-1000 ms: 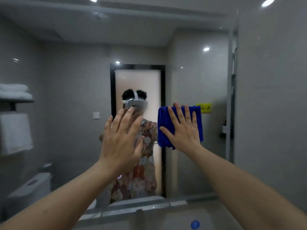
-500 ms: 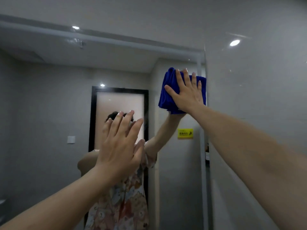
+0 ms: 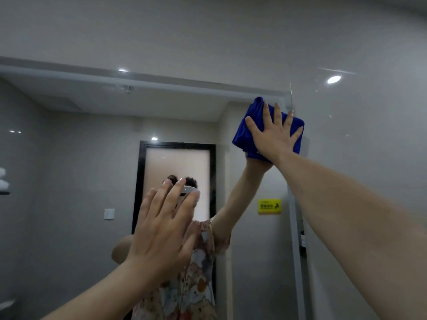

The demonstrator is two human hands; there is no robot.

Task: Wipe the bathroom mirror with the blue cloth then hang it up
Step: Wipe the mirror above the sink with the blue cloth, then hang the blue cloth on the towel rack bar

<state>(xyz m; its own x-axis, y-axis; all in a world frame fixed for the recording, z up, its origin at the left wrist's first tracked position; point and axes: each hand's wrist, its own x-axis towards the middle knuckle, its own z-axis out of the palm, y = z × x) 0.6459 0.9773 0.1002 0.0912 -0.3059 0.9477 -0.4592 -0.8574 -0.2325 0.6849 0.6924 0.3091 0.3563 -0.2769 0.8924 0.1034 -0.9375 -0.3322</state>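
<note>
Head view. The mirror [image 3: 80,181] fills the left and centre of the frame and ends at a vertical edge on the right, beside the grey tiled wall [image 3: 369,158]. In its reflection stand a dark-framed door [image 3: 178,176] and a small yellow sign [image 3: 269,206].

The left hand [image 3: 161,232] is raised flat before the glass at centre, fingers straight and together, its grip open and holding nothing (whether the palm touches the glass cannot be told). The right hand [image 3: 275,137] is spread wide, fingers straight, pressing the folded blue cloth [image 3: 245,132] against the mirror's upper right corner, just below the top edge; nothing is curled round the cloth.

Step in hand: wiping the top corner. To do it well, keep the palm flat so the whole pad bears evenly, run the cloth right into the corner and along the edge, then work downward in overlapping passes (a loose fold hangs at the lower left and could slip out). The free hand is best kept off cleaned glass.

Against the frame half a second ago, the cloth sits higher on the mirror and closer to the corner, the view is tilted further upward, and the left hand is in much the same place.
</note>
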